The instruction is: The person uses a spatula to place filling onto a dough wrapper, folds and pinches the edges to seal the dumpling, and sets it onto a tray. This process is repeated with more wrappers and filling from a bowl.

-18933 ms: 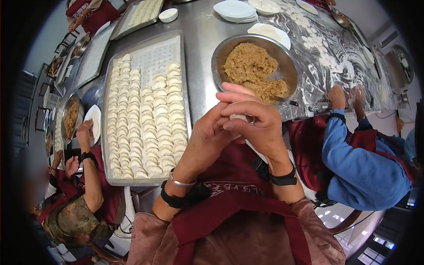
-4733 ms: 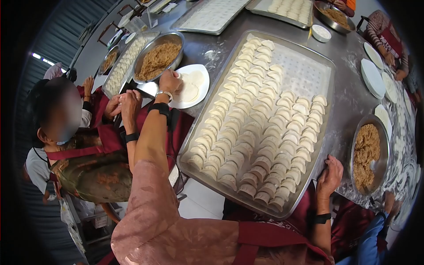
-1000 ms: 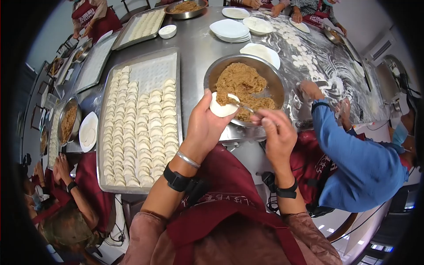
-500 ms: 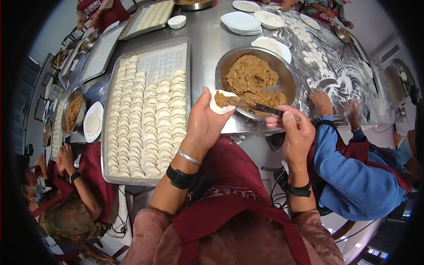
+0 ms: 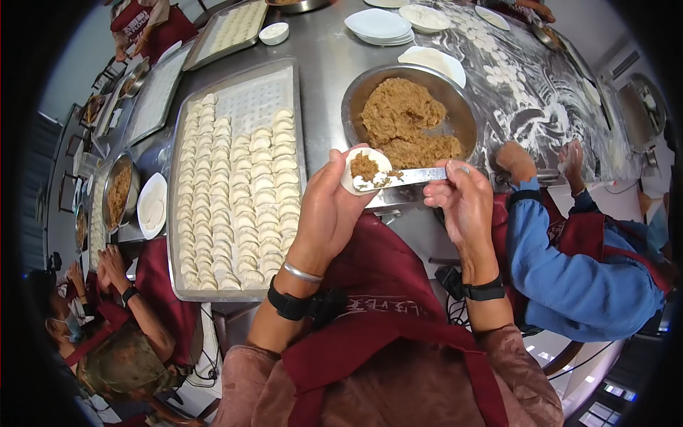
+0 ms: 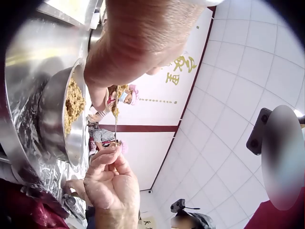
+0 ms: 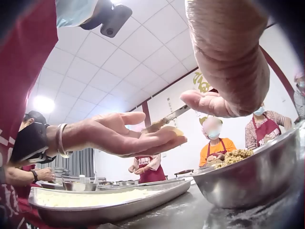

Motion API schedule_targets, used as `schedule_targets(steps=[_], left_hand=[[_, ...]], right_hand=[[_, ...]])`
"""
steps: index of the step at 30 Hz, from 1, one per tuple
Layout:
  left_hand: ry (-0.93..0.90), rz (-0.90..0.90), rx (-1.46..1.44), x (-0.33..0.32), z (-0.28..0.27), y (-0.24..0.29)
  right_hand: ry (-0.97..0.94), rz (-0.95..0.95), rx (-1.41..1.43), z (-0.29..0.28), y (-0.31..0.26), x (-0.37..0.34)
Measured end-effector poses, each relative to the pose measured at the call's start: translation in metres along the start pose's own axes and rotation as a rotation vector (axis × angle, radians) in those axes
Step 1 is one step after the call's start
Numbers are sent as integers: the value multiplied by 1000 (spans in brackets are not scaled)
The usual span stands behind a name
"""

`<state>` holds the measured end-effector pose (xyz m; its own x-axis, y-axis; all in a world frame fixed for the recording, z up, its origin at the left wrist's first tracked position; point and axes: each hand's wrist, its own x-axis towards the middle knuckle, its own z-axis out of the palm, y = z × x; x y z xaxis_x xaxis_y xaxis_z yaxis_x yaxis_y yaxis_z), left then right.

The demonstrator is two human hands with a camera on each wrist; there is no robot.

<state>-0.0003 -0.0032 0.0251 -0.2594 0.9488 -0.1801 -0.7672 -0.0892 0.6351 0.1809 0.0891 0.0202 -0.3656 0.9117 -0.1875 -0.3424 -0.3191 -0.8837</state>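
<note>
In the head view, a round white wrapper [image 5: 383,162] with brown filling [image 5: 364,167] lies across the fingers of my left hand [image 5: 327,213]; those fingers look straight in the right wrist view [image 7: 121,136], thumb raised. My right hand [image 5: 466,203] pinches the end of a flat metal spreader [image 5: 420,176], whose smeared blade reaches over the wrapper. The left wrist view catches my right hand [image 6: 113,186] with its fingertips together at the thin spreader. Just beyond the hands stands a metal bowl [image 5: 461,114] of brown filling.
Left of my hands is a tray [image 5: 256,92] with rows of dumplings. Stacked white plates [image 5: 377,23] and a plate of wrappers [image 5: 455,70] sit beyond the bowl. A person in blue sleeves [image 5: 583,277] works at right, near the floured tabletop [image 5: 562,121]; another sits at left.
The spreader has turned so that its bright flat blade faces up, and filling now sits on the wrapper. My right hand has moved from beside the bowl's near edge to the right.
</note>
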Motion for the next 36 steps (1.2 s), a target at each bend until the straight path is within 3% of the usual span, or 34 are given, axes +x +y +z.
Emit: schedule_targets(steps=[11,22,29,36], left_hand=[[-65,-39,196,-9,3,-4],[-101,-274,53,-10,-3,-6],[-43,-209,18,-8,1,-7],[-32,-180,64,-10,-2,-9]], right_hand=[[7,-5,61,-4,0,0],[-240,-135,137,-39,17,3],[-174,-135,247,-48,14,0],[-121,-113,88,-38,16,-5]])
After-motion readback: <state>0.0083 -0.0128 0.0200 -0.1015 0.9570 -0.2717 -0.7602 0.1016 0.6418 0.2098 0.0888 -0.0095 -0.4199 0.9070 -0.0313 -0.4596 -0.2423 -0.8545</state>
